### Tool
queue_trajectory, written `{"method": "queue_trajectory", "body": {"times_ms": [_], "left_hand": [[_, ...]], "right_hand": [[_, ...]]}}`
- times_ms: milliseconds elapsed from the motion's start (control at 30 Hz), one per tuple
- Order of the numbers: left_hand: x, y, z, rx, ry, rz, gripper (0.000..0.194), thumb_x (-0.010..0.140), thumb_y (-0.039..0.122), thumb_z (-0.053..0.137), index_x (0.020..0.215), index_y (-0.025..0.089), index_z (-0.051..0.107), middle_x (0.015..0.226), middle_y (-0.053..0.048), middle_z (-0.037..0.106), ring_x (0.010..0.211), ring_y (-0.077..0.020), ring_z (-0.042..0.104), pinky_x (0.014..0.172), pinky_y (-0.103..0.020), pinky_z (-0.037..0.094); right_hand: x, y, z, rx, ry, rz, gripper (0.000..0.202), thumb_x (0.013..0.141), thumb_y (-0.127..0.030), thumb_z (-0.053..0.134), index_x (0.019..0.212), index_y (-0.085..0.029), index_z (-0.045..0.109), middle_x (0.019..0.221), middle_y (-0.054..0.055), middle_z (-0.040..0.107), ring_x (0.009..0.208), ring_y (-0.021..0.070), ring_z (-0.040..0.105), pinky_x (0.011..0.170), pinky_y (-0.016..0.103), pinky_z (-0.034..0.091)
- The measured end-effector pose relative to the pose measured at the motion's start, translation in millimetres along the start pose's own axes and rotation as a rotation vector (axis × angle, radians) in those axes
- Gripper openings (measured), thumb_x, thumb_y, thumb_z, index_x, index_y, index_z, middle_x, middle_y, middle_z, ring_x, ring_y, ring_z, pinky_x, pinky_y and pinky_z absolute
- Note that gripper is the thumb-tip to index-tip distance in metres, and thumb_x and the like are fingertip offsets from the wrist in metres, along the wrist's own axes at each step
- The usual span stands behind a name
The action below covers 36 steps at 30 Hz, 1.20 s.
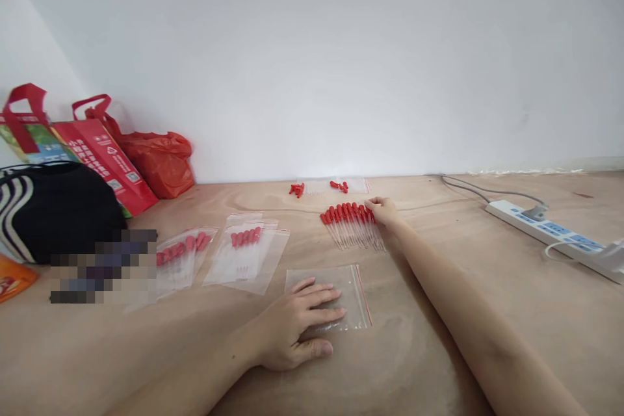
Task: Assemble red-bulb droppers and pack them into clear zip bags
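Note:
My left hand (307, 322) lies flat with its fingers spread on a clear zip bag (348, 292) with a red line along its right edge. Farther back, my right hand (383, 209) has its fingers closed at the right end of a row of droppers (348, 213), which have red bulbs and clear stems. Its fingertips are at the bulb of the rightmost dropper. Left of the row, red-bulbed droppers lie in clear bags (246, 260), and more filled bags (180, 266) sit beside them.
Loose red bulbs (297, 190) lie near the wall by another clear bag (361, 186). A white power strip (550, 232) with cables is at the right. At the left are a black bag (68, 208), red shopping bags (107, 162) and an orange packet (14, 278).

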State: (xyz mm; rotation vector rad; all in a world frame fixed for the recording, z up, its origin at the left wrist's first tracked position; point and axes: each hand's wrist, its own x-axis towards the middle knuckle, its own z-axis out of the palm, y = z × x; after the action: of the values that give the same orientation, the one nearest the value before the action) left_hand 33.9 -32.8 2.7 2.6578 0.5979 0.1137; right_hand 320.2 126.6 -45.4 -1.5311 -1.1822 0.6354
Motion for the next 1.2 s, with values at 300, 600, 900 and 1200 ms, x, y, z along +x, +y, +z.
{"method": "queue_trajectory", "body": {"times_ms": [300, 600, 900, 1200], "left_hand": [[-2, -7, 7.1, 0.025, 0.123, 0.012, 0.043, 0.082, 0.043, 0.047, 0.123, 0.029, 0.044, 0.134, -0.004, 0.038, 0.123, -0.0248, 0.031, 0.103, -0.046, 0.021], [-13, -15, 4.2, 0.022, 0.177, -0.086, 0.037, 0.084, 0.028, 0.043, 0.121, 0.029, 0.045, 0.127, -0.003, 0.045, 0.122, -0.0229, 0.033, 0.105, -0.047, 0.016], [-12, -18, 3.1, -0.062, 0.129, -0.078, 0.047, 0.077, 0.025, 0.049, 0.122, 0.03, 0.042, 0.128, -0.001, 0.044, 0.122, -0.0255, 0.033, 0.103, -0.048, 0.019], [-13, -23, 6.1, -0.06, 0.128, -0.128, 0.054, 0.073, 0.021, 0.051, 0.125, 0.028, 0.038, 0.13, -0.001, 0.042, 0.124, -0.0243, 0.03, 0.103, -0.046, 0.023]], "right_hand": [[-29, -28, -23, 0.323, 0.066, 0.003, 0.035, 0.064, -0.052, 0.054, 0.072, -0.02, 0.045, 0.06, -0.003, 0.055, 0.04, 0.0049, 0.037, 0.036, 0.017, 0.028], [-132, -17, -42, 0.459, 0.154, 0.056, 0.035, 0.066, -0.052, 0.055, 0.076, -0.021, 0.045, 0.061, -0.004, 0.052, 0.041, 0.0069, 0.044, 0.036, 0.02, 0.037], [-141, -17, -28, 0.474, 0.073, 0.089, 0.033, 0.068, -0.052, 0.054, 0.075, -0.021, 0.044, 0.062, -0.004, 0.052, 0.044, 0.0086, 0.046, 0.039, 0.023, 0.042], [-145, -22, -33, 0.557, 0.102, 0.107, 0.031, 0.068, -0.049, 0.057, 0.075, -0.021, 0.045, 0.065, -0.003, 0.051, 0.045, 0.0069, 0.044, 0.038, 0.02, 0.04]]}}
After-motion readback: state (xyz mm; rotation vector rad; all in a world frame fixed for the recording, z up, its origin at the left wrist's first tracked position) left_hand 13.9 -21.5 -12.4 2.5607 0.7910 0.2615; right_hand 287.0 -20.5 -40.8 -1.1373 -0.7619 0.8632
